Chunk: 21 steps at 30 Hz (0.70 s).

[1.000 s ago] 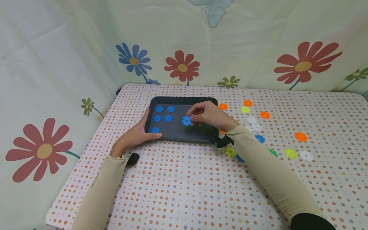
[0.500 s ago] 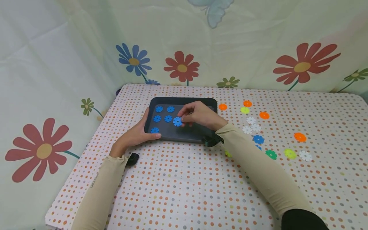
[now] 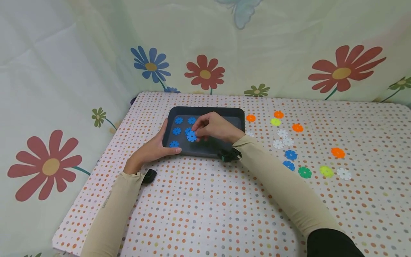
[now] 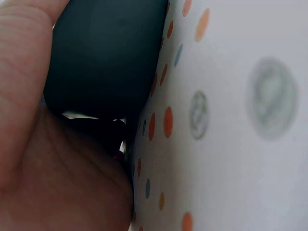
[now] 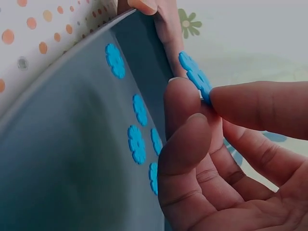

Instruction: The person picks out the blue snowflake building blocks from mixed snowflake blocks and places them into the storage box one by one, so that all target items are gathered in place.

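A dark grey rectangular tray [image 3: 232, 112] lies on the table. My left hand [image 3: 151, 147] holds its near left corner, thumb over the front rim and fingers along the left wall. In the left wrist view, the palm is close against the tray's dark side [image 4: 108, 57]. My right hand [image 3: 216, 127] pinches a blue notched plastic disc [image 5: 195, 76] between thumb and fingertip, over the tray's left half. Several matching blue discs [image 3: 176, 131] lie flat in rows at the tray's left side. In the head view, the held disc overlaps one of them.
Right of the tray, loose discs lie scattered: orange [image 3: 338, 152], yellow [image 3: 326, 171], white [image 3: 344, 174], green [image 3: 305, 172] and blue [image 3: 290, 154]. A dotted cloth covers the table [image 3: 192, 207]. A flower-printed curtain [image 3: 282, 43] hangs behind and at the left.
My right hand has moved left across the tray with the blue disc, from the middle to the rows of discs. My left hand has stayed at the tray's corner.
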### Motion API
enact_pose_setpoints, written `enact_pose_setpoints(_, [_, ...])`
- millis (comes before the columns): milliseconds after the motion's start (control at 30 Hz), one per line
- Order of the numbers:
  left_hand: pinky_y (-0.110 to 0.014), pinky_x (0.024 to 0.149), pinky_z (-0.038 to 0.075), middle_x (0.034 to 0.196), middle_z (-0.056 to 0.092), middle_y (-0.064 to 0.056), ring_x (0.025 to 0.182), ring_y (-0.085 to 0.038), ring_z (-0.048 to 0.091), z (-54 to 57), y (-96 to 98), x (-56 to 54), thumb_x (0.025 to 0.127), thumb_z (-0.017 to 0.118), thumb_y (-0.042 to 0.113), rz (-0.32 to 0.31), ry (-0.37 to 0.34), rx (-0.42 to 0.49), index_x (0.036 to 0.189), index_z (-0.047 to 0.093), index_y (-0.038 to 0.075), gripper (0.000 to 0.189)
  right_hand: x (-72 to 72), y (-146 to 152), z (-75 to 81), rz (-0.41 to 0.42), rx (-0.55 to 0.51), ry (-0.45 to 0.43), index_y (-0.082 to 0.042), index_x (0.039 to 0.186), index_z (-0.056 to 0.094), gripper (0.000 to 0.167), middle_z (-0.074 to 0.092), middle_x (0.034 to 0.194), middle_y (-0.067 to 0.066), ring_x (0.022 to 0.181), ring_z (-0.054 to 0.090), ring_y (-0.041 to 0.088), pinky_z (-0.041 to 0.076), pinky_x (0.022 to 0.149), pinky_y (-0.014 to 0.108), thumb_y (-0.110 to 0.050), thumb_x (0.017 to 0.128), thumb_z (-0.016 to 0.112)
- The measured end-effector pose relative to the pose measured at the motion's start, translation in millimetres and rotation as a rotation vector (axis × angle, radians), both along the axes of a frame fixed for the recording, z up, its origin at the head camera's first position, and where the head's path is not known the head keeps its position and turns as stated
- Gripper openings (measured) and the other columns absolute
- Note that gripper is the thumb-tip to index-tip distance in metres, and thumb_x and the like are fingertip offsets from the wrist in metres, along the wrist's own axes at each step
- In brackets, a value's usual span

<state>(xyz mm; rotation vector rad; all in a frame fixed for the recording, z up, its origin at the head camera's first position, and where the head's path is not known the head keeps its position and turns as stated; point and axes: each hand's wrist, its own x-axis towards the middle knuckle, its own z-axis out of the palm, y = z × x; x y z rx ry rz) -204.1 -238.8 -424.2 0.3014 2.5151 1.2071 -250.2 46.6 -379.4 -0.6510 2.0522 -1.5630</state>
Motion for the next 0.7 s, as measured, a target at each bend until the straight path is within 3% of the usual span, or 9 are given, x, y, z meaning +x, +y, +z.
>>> enact_pose_setpoints(300, [-0.062,0.125,0.02,0.178,-0.012,-0.003,0.162,-0.032,0.007,1.0,1.5,-1.3,0.09,0.081,0.054,-0.002,-0.004,-0.003,0.17,-0.022,0.027,0.133,-3.6,-11,-0.7,0.008,0.017,-0.021,0.006,0.104,0.076,0.008,0.074,0.09,0.013,0.078,0.072,0.024,0.055,0.068,0.032,0.001,0.098,0.073])
enact_pose_setpoints(700, [-0.062,0.125,0.02,0.178,-0.011,-0.004,0.162,-0.032,0.007,1.4,2.2,-0.9,0.089,0.081,0.056,0.004,0.0,-0.007,0.17,-0.021,0.027,0.133,-11.4,-22,-7.0,0.036,0.044,-0.039,0.006,0.1,0.076,0.005,0.075,0.084,0.012,0.074,0.073,0.021,0.055,0.066,0.031,0.004,0.097,0.073])
